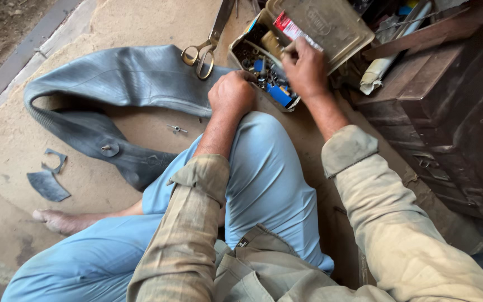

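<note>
Rusty tin box (240, 49) of small parts on the floor, lid up, just ahead of my knee. My left hand (231, 92) rests fisted on its near rim; right hand (304, 70) is inside, fingers (287, 49) pinching something small I cannot identify. Black tube (118, 78) and scissors (202, 50) lie left.

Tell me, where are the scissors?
The scissors lie at the top middle, handles resting on the black rubber tube, just left of the open tin box.
</note>
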